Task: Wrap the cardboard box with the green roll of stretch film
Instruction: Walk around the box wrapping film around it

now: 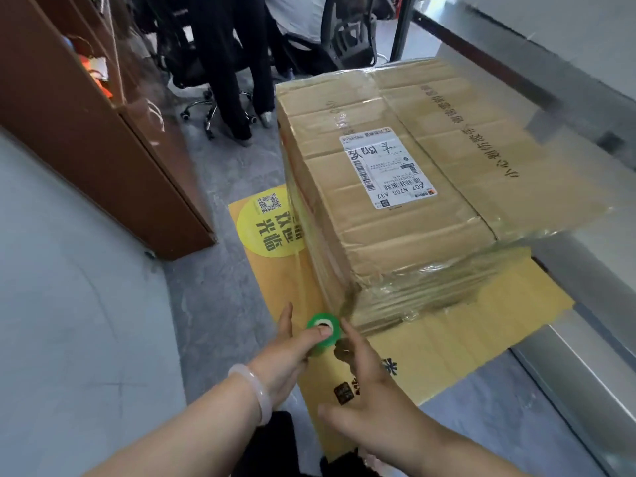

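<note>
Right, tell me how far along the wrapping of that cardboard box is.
Done: clear film already bands the near lower side of the brown cardboard box, wrinkled at the near corner. In hand: the left hand grips the green roll of stretch film at that corner, the right hand open beside it. Left: the white shipping label on top looks mostly uncovered; the far sides are hidden.

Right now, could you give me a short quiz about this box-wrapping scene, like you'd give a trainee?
1. True or false: the left hand holds the green roll.
2. Where is the green roll relative to the cardboard box? A) on top of it B) at its near bottom corner C) behind it
3. Fill in: a white ______ is stuck on the box top.

Key: 1 true. 2 B. 3 shipping label.
</note>
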{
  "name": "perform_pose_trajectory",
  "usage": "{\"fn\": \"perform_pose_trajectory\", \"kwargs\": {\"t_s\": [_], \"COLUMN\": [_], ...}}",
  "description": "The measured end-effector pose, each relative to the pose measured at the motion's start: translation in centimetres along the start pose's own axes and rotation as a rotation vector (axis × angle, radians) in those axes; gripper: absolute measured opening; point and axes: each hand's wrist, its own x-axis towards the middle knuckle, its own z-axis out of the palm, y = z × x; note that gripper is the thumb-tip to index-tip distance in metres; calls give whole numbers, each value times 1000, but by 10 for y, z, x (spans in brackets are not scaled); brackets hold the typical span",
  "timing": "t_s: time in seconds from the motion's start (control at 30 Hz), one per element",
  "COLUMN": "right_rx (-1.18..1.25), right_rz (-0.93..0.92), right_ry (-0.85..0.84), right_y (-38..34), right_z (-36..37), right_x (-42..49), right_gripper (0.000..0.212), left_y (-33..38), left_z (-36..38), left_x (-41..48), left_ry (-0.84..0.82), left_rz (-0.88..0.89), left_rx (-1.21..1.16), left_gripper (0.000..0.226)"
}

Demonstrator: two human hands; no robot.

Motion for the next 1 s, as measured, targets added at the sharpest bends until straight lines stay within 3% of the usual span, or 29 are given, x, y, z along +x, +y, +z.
{"fn": "perform_pose_trajectory", "kwargs": {"t_s": [0.1,0.27,0.4,0.5,0.6,0.7,0.87,1.0], "right_rx": [-51,45,3,-104,-59,-41,-145,-150], "right_rz": [-32,-57,-48,-53,-37,-30,-87,-104], "right_ry": [49,65,161,207,226,190,68,-95], "right_y": [14,28,37,47,56,60,66,71], "right_z": [-16,-31,-41,-46,-58,-73,-109,-152], "right_x": [-10,-27,-32,-37,-40,-40,-30,-16], "right_gripper": [91,60,65,70,63,56,74,59], "left_y": [-14,-29,-50,-60,-66,-70,-73,-77], "left_z": [22,55,68,82,97,109,140,181], "left_x": [-8,-15,-5,2,11,16,20,30], "left_ry": [83,130,90,65,82,139,204,387], "left_rz": [5,-28,-37,-18,-24,-31,-25,55], "left_rx": [-37,-130,-99,-96,-146,-196,-405,-574], "left_gripper": [97,95,125,130,136,134,129,126]}}
